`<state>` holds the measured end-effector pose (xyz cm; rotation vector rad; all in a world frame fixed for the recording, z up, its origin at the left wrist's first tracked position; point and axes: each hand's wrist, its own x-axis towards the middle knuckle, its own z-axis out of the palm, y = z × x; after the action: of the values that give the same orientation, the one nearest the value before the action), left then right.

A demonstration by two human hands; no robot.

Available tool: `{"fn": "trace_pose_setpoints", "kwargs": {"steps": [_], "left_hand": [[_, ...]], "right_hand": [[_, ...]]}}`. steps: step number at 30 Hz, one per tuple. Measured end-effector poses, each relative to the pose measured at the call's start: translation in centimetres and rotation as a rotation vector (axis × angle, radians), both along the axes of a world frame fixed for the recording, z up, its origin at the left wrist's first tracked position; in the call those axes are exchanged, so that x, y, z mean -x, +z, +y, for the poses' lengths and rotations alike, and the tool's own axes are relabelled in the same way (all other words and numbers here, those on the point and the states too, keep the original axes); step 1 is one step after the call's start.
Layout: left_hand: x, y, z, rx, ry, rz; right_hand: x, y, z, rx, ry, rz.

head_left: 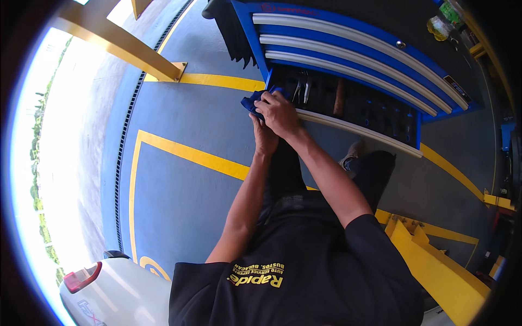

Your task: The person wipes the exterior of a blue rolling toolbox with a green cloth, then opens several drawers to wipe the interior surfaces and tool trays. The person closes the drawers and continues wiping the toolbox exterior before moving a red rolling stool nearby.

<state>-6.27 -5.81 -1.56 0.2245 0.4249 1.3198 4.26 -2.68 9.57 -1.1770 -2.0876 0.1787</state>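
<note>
A crumpled blue cloth (250, 104) is bunched up at the left end of an open tool drawer (353, 130). My right hand (281, 115) is closed on it from above, fingers bent over the fabric. Below it, my left hand (265, 136) grips the cloth's lower side, with its fingers partly hidden. What may be inside the folds does not show. Just right of my hands, pliers (306, 89) lie in the dark drawer, beside a brown wooden handle (339, 98). Several small blue-marked tools (381, 117) sit farther right.
The drawer belongs to a blue tool cabinet (326, 33) with pale handles; black gloves or cloth (231, 30) hang at its left. A yellow post (122, 46) stands at far left, a yellow lift arm (435, 266) at lower right. A white car (125, 288) is at lower left.
</note>
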Motion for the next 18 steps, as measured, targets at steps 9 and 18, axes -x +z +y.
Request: {"fn": "trace_pose_setpoints", "kwargs": {"steps": [9, 18], "left_hand": [[0.4, -0.3, 1.3, -0.016, -0.018, 0.164], [-0.8, 1.0, 1.1, 0.102, 0.067, -0.001]], "right_hand": [[-4.9, 0.0, -1.4, -0.021, -0.034, -0.101], [-1.1, -0.3, -0.3, -0.150, -0.050, -0.206]]}}
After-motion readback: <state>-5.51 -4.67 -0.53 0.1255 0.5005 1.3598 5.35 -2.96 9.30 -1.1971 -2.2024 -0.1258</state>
